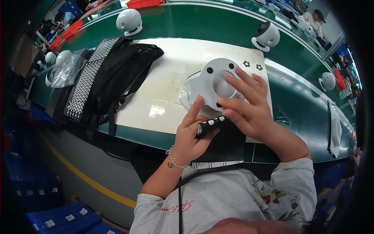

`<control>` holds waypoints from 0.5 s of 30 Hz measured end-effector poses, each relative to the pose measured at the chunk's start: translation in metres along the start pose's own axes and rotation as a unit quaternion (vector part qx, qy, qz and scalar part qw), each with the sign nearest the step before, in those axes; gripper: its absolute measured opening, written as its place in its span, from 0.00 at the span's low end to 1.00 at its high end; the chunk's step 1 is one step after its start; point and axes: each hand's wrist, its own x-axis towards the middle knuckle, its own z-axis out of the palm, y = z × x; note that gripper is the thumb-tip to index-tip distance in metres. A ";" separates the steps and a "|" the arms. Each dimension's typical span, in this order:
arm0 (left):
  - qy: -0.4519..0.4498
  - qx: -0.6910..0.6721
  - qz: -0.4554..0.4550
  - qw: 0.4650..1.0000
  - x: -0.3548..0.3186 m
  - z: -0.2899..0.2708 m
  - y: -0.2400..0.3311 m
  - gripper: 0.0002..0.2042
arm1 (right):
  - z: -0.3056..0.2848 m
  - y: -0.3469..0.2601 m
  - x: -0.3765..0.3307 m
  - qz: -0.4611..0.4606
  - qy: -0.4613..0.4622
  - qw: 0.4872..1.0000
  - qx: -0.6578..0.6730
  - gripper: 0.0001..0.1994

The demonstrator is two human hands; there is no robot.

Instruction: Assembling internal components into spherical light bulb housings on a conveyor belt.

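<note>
A white rounded device [202, 84] lies on the pale work mat with its ring-shaped base facing up. Black round pads [210, 70] sit around the ring's hollow centre. My left hand [191, 134] is closed around a black strip with white oval spots [210, 125], just below the device; its thumb points up beside the base. My right hand [249, 103] reaches over the base's right side, fingers spread. Its index fingertip is at the lower black pad, and the thumb is near the strip's end. Whether that fingertip presses the pad I cannot tell.
A black bag [128, 66] and a white perforated strip [95, 70] lie at left, beside clear plastic wrap [68, 72]. White ball-shaped devices [129, 21] stand on the green bench [187, 29]. The pale mat [156, 93] carries two dark flower shapes [246, 63]. Other people work beyond.
</note>
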 end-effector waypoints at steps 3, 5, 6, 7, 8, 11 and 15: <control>0.002 0.003 0.006 1.000 0.001 0.002 -0.001 0.07 | 0.004 -0.006 -0.011 -0.044 0.034 0.990 -0.133 0.12; 0.006 0.013 0.020 1.000 0.001 0.002 -0.003 0.08 | 0.001 -0.013 -0.010 -0.022 0.029 0.992 -0.120 0.12; -0.002 0.007 -0.001 1.000 -0.001 0.001 -0.004 0.09 | 0.000 -0.015 -0.009 0.000 0.024 0.994 -0.107 0.12; -0.010 0.002 -0.023 1.000 -0.002 0.001 -0.005 0.11 | 0.000 -0.015 -0.009 0.001 0.024 0.994 -0.107 0.12; -0.010 0.002 -0.022 1.000 -0.002 0.001 -0.004 0.11 | -0.001 -0.017 -0.008 -0.009 0.045 0.998 -0.045 0.11; 0.007 -0.017 -0.025 1.000 -0.003 0.001 -0.002 0.10 | 0.003 -0.014 -0.009 -0.047 0.060 0.997 0.014 0.11; -0.018 0.007 -0.016 1.000 -0.002 0.001 -0.005 0.10 | 0.017 -0.009 -0.018 -0.100 0.075 0.992 0.012 0.08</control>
